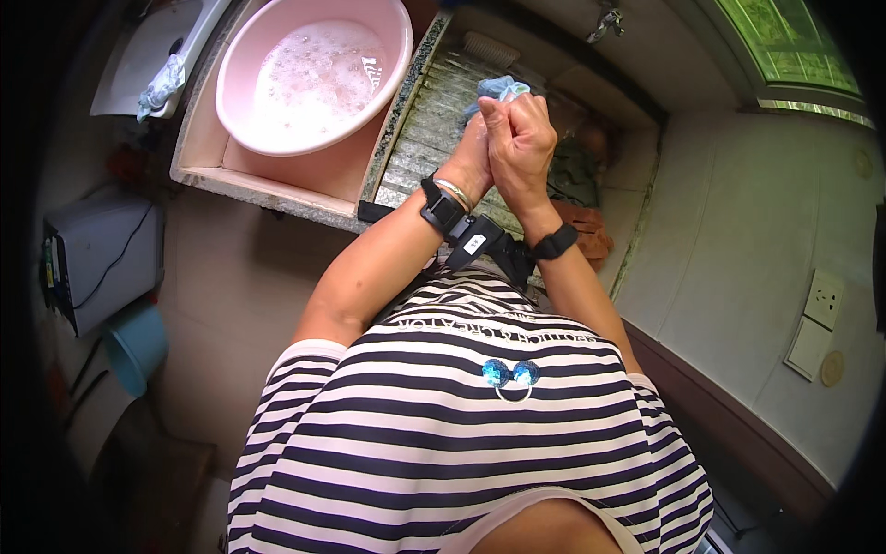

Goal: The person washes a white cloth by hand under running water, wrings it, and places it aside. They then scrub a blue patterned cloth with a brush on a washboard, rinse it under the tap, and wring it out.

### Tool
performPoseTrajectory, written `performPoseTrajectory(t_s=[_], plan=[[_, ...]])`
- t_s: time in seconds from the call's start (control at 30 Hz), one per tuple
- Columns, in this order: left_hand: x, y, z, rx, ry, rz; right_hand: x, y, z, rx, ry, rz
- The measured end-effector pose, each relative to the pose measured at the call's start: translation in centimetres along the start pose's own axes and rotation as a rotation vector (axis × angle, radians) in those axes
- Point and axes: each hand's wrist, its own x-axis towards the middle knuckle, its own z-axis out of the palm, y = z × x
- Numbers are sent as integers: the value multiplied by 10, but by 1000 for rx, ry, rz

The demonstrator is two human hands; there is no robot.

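One blue cloth point(503, 89) at a closed right hand point(524, 138)

The right hand is curled into a tight fist on the cloth, thumb toward the left. Just left and touching, the left hand point(472, 155) bends inward; its fingers are hidden, so I cannot tell how closed they are. One black band point(555, 242) circles the right wrist; one black strapped device point(444, 214) and one bangle point(456, 192) sit on the left. Beneath lies a ribbed slab point(409, 157).

A speckled divider point(403, 113) stands between the slab and one pink basin point(242, 88) of suds to the left. One tap point(606, 23) is beyond, far right. Farther left, a second cloth point(162, 87) hangs over a white sink point(129, 65); nearer are one grey box point(106, 258) and one blue bucket point(138, 346).

The blue cloth looks bunched and creased, with a paler patch, and pokes out on the far side of the fist, which hides the rest.
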Motion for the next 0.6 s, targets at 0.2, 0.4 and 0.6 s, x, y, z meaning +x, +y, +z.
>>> performPoseTrajectory(t_s=[0.2,0.4,0.6], plan=[[-1,-5,38,161,309,225,10,77,-16,-186,58,236],[-6,1,23,74,407,-6,9,30,3,-81,-67,100],[-4,1,24,19,240,56,5,62,-7,-137,75,164]])
